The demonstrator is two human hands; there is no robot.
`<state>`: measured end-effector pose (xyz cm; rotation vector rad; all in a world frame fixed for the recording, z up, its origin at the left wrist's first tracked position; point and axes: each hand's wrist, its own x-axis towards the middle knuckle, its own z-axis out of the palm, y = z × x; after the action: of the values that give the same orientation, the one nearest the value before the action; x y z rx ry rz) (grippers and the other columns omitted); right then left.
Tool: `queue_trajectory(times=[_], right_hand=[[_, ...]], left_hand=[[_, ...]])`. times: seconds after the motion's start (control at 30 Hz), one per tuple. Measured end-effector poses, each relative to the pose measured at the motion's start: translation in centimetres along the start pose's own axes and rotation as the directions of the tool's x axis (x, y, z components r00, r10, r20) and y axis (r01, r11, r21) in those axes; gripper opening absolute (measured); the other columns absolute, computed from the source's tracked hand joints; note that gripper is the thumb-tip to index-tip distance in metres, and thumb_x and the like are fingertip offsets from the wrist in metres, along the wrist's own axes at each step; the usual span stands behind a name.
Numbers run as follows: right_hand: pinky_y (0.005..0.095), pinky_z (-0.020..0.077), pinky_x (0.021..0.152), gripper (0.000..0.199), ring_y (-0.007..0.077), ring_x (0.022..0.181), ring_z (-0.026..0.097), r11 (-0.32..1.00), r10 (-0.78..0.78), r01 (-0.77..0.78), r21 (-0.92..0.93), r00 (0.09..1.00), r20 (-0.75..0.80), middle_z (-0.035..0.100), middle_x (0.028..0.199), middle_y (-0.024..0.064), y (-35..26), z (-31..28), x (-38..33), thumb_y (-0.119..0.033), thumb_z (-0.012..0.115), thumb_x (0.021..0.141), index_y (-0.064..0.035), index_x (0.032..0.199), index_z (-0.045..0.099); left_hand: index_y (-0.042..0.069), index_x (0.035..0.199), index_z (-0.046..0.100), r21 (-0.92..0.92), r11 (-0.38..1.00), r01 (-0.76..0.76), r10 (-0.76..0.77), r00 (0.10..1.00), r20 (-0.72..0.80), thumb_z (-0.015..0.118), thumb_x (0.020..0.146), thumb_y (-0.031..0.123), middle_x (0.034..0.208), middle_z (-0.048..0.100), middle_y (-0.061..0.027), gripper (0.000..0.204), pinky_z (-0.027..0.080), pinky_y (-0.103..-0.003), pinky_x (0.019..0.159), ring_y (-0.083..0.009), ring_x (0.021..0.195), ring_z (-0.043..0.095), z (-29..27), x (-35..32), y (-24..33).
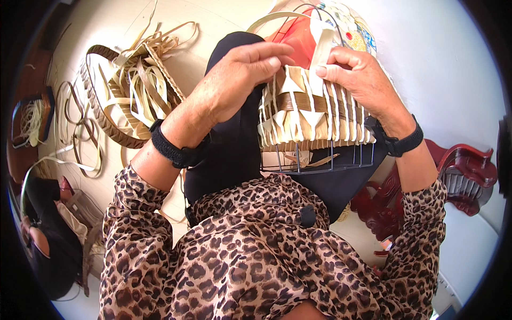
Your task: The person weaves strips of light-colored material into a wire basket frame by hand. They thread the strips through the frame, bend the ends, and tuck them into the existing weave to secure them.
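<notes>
On my lap stands a half-woven basket (298, 122), a dark wire frame with pale and brown flat strips laced through it. My right hand (354, 74) pinches a wide pale strip (321, 45) at the basket's far edge, thumb toward me. The strip rises from the weave and curves off to the left. My left hand (242, 74) rests by the far left corner, its fingers stretched out and its thumb lying beside them; nothing shows held in it. Bare wires (330, 160) of the frame show along the near side, with a loose strip end among them.
A heap of loose strips and braided bands (141, 80) lies on the floor at the left, with trailing strips (80, 128) beside it. Beyond the basket is an orange-red thing (298, 37). Carved dark-red furniture (464, 170) stands at the right; another person (53, 234) sits at the lower left.
</notes>
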<state>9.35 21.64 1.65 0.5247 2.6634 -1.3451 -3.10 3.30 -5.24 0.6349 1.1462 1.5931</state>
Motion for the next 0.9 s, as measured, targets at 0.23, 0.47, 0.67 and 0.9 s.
queue_trajectory(times=[0.23, 0.47, 0.67, 0.9], right_hand=[[0.0220, 0.0364, 0.056, 0.025, 0.0025, 0.062, 0.045, 0.998, 0.063, -0.064, 0.014, 0.996, 0.064, 0.049, 0.066, -0.0063, 0.2, -0.6, 0.2, -0.024, 0.066, 0.088, -0.0041, 0.075, 0.060], [0.0220, 0.0353, 0.054, 0.024, 0.0028, 0.059, 0.044, 0.996, 0.084, -0.083, -0.014, 0.994, 0.073, 0.050, 0.064, -0.0050, -0.3, -0.6, 0.3, -0.025, 0.065, 0.087, -0.0027, 0.078, 0.062], [0.0275, 0.0413, 0.058, 0.029, 0.0090, 0.060, 0.052, 0.993, 0.007, 0.002, -0.114, 0.997, 0.080, 0.057, 0.063, 0.0033, -0.5, -0.7, 1.2, -0.029, 0.066, 0.084, -0.0005, 0.083, 0.065], [0.0209, 0.0382, 0.056, 0.023, 0.0020, 0.062, 0.048, 0.997, -0.075, 0.077, -0.014, 0.994, 0.074, 0.055, 0.066, -0.0051, 0.2, 0.5, 1.7, -0.023, 0.065, 0.088, -0.0022, 0.078, 0.063]], left_hand=[[-0.001, 0.145, 0.028, 0.321, 0.928, -0.188, 0.137, 0.975, 0.174, 0.075, 0.080, 0.018, 0.139, 0.045, -0.0135, 0.082, 0.032, -0.034, 0.109, -0.0210, 0.130, 0.039, 0.2, -2.1, -1.1], [0.000, 0.137, 0.040, 0.621, 0.736, -0.270, 0.289, 0.954, 0.073, 0.082, 0.070, 0.033, 0.131, 0.049, -0.0196, 0.086, 0.039, -0.037, 0.103, -0.0299, 0.123, 0.049, 3.0, -2.7, 0.3], [-0.006, 0.126, 0.048, 0.862, 0.487, -0.140, 0.316, 0.948, -0.024, 0.080, 0.066, 0.018, 0.115, 0.055, -0.0183, 0.072, 0.050, -0.038, 0.087, -0.0305, 0.103, 0.059, 4.7, -2.2, 1.0], [-0.003, 0.123, 0.052, 0.853, 0.513, -0.098, 0.263, 0.964, -0.047, 0.077, 0.065, 0.015, 0.114, 0.057, -0.0139, 0.066, 0.046, -0.036, 0.091, -0.0264, 0.103, 0.059, 4.2, -2.6, 1.8]])
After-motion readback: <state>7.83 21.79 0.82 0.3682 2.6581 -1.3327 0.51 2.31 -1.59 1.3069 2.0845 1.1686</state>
